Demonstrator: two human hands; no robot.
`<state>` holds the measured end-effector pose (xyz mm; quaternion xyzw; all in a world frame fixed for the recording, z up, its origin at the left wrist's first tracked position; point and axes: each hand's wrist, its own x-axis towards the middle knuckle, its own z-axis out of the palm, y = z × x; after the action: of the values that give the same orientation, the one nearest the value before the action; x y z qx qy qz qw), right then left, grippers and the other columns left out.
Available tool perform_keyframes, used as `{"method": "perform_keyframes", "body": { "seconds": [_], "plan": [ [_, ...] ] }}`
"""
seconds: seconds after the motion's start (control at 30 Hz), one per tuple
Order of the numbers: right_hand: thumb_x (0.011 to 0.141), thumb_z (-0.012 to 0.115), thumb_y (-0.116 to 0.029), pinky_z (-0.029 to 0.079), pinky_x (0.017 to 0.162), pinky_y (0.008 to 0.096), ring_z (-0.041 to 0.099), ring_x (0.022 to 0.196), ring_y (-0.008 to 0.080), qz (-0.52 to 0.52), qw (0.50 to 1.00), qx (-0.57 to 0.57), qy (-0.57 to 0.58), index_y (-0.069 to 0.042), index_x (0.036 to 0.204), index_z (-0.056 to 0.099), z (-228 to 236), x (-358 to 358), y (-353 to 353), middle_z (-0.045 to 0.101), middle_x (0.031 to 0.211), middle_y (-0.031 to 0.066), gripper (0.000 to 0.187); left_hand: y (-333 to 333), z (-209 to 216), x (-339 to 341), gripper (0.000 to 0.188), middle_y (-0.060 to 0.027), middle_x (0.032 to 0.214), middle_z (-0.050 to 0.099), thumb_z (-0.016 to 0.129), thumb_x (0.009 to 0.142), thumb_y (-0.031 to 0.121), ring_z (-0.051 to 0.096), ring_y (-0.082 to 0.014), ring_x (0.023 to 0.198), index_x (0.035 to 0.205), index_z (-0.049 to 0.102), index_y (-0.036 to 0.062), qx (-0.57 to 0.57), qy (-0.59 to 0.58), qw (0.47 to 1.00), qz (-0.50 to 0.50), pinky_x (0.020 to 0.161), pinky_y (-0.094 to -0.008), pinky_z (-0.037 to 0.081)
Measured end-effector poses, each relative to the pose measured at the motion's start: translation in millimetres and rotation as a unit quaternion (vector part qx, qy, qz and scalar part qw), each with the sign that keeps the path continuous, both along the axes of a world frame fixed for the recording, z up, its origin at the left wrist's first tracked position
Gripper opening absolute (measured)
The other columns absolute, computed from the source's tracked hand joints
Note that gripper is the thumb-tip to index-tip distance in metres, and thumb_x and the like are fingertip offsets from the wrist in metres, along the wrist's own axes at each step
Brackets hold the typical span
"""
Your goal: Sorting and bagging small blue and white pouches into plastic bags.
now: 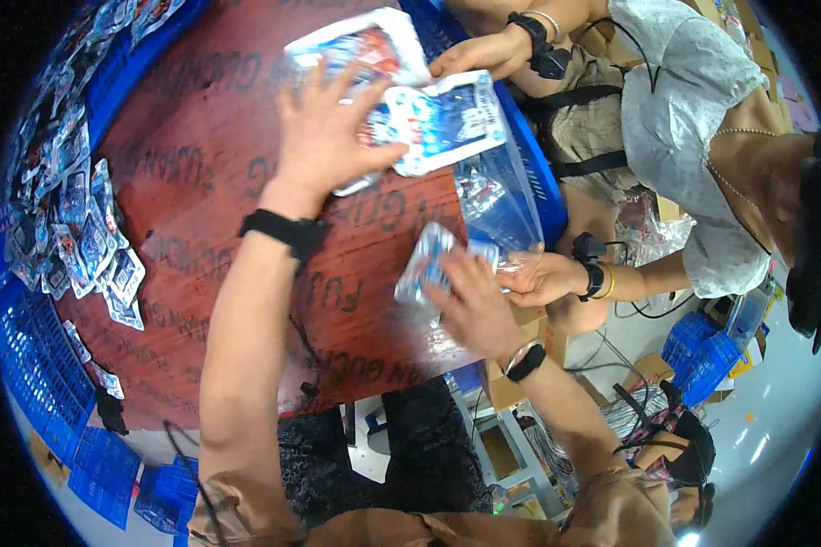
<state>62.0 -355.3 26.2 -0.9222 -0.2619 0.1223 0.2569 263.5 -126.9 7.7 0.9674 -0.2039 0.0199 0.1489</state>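
My left hand (328,137) spreads its fingers over flat foil packets on the red-brown tabletop (228,173). One white, red and blue packet (383,50) lies beyond its fingertips. A blue and white packet (456,118) reaches out past its thumb, toward a co-worker's hand (479,55). My right hand (474,305), partly smeared by motion, has its fingers on or against another blue and white packet (424,260); its grip is unclear. Beside it, the co-worker's other hand (547,278) holds the edge of a clear plastic bag (506,196).
Heaped packets (87,228) cover the table's left side. Blue crates stand around: one crate (41,356) at the left, another crate (538,173) by the co-worker. The co-worker (693,128) sits across at the right. A black cable (301,337) lies on the tabletop near my left forearm.
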Motion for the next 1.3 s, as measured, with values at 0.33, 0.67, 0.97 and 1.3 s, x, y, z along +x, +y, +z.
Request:
{"method": "perform_keyframes", "body": {
  "seconds": [0.33,0.67,0.97,1.3],
  "plan": [
    [0.075,0.059,-0.011,0.044,0.092,0.0462,0.053,0.112,0.0371,-0.347,0.92,-0.078,0.165,-0.005,0.121,0.057,-40,33,-58,0.056,0.122,0.0213,0.046,-121,3,-87,0.068,-0.0117,0.115,0.058,0.066,0.074,0.054,0.047,-0.0256,0.119,0.118,0.059,0.0024,-0.138,0.093,0.981,-0.097,0.103,-0.0549,0.027],
    [0.086,0.061,-0.022,0.054,0.081,0.0417,0.063,0.094,0.0319,-0.503,0.79,-0.193,0.293,-0.003,0.116,0.051,42,44,-14,0.057,0.119,0.0165,0.037,53,73,-78,0.047,-0.0101,0.132,0.051,0.066,0.076,0.044,0.038,-0.031,0.129,0.109,0.063,0.011,-0.218,-0.016,0.966,0.136,0.099,-0.059,0.028],
    [0.084,0.067,-0.025,0.034,0.106,0.0448,0.043,0.126,0.0368,0.02,0.996,0.022,-0.079,-0.001,0.129,0.051,82,195,323,0.046,0.138,0.0194,0.054,423,15,-212,0.12,-0.0248,0.153,0.017,0.083,0.055,0.054,0.015,-0.0381,0.142,0.144,0.024,-0.0008,-0.02,0.029,0.872,0.487,0.11,-0.0582,0.015],
    [0.095,0.051,-0.028,0.047,0.084,0.0473,0.057,0.098,0.0389,0.258,0.898,-0.025,-0.355,-0.003,0.133,0.045,107,427,740,0.058,0.119,0.0235,0.046,431,0,-212,0.12,-0.023,0.151,0.023,0.08,0.053,0.064,0.018,-0.0364,0.142,0.141,0.027,0.0011,-0.15,0.06,0.876,0.455,0.11,-0.0619,0.011]
  ]
}}
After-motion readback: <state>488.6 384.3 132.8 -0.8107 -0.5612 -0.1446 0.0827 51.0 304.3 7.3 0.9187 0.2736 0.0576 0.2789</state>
